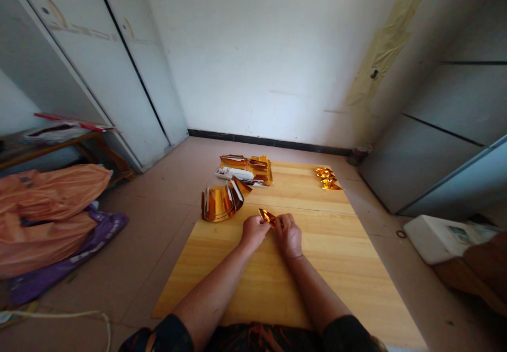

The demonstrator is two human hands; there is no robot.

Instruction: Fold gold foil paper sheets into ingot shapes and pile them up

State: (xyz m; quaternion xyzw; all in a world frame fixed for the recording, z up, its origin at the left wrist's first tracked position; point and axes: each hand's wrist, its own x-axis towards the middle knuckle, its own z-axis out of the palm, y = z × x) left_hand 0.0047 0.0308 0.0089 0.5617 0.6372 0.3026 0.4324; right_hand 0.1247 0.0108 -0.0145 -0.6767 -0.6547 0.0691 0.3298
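While both hands pinch gold foil piece | long axis slanted | tip leftward, away

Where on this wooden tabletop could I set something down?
Bare wood lies right of the right hand, and between the small gold pieces and the gold sheets. It's crowded at those sheets and where the left hand and right hand hold a shiny piece.

A wooden table bears curved gold sheets, a gold-and-white stack and small shiny gold pieces.
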